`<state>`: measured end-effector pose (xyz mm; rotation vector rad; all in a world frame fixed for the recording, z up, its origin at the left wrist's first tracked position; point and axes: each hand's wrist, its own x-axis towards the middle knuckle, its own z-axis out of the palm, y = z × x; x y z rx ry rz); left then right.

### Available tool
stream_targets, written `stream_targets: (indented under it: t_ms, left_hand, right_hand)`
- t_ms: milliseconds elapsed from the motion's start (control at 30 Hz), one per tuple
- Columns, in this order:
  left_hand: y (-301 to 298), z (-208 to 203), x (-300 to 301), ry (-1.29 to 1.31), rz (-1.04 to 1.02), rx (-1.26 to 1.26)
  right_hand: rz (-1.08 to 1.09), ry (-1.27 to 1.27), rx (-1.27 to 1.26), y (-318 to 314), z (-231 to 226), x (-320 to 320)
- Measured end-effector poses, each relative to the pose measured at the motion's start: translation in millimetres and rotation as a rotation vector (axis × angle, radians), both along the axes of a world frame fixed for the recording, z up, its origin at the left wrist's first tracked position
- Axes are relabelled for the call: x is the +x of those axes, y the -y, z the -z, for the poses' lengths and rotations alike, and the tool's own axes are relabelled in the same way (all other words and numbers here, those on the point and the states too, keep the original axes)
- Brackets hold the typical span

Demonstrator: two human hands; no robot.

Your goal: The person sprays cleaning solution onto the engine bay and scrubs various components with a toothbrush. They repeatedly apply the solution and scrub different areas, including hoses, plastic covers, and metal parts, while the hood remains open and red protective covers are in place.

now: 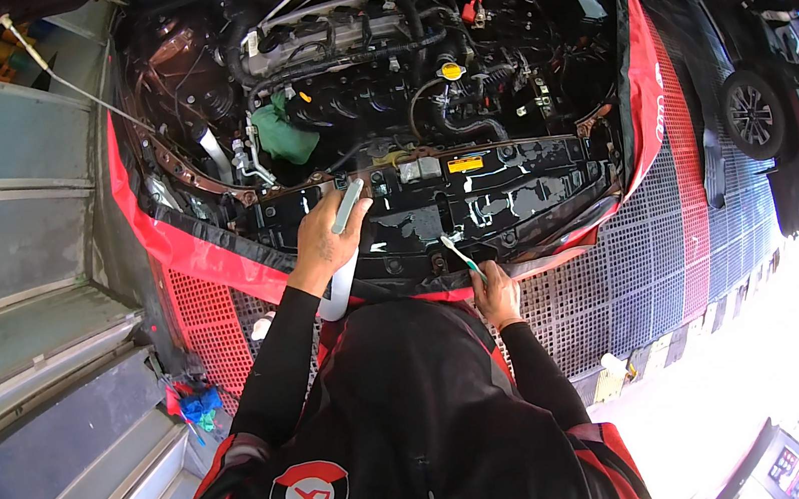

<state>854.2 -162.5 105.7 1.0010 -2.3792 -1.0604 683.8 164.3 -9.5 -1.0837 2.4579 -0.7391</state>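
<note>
My left hand (323,241) is closed around a spray bottle (339,294) with a pale grey head, held over the front left part of the black radiator cover panel (407,228). Between the fingers of my right hand (496,295) is a toothbrush (470,262) with a white and green handle. Its head points away from me, at the front edge of the panel near the middle; whether the bristles touch it I cannot tell. Wet, shiny patches spread over the panel. A green cloth (284,133) lies in the engine bay beyond my left hand.
The engine (331,36) with its hoses fills the bay, with a yellow cap (450,71) right of centre. A red and black cover (640,102) drapes the car's edges. Grey metal panels (15,240) stand at left, grid tiles (612,252) at right. A blue cloth (201,407) lies lower left.
</note>
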Motion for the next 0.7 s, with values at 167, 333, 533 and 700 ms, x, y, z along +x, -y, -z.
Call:
stream_targets:
  t_ms: [167, 333, 533, 700]
  left_hand:
    - [2.8, -3.2, -9.5, -0.091, 0.022, -0.069]
    - [5.1, -12.6, -19.1, -0.011, -0.025, 0.018]
    - [16.6, -22.9, -42.0, -0.230, 0.049, -0.028]
    - [22.4, -26.4, -60.2, -0.025, 0.039, -0.055]
  right_hand:
    - [0.004, 0.021, 0.001, 1.5, -5.4, 0.4]
    - [0.022, 0.054, 0.027, 1.9, -8.5, 1.2]
    - [0.025, 0.057, -0.028, 1.3, -4.5, 1.2]
    - [0.034, 0.045, -0.009, 1.4, -2.0, 1.4]
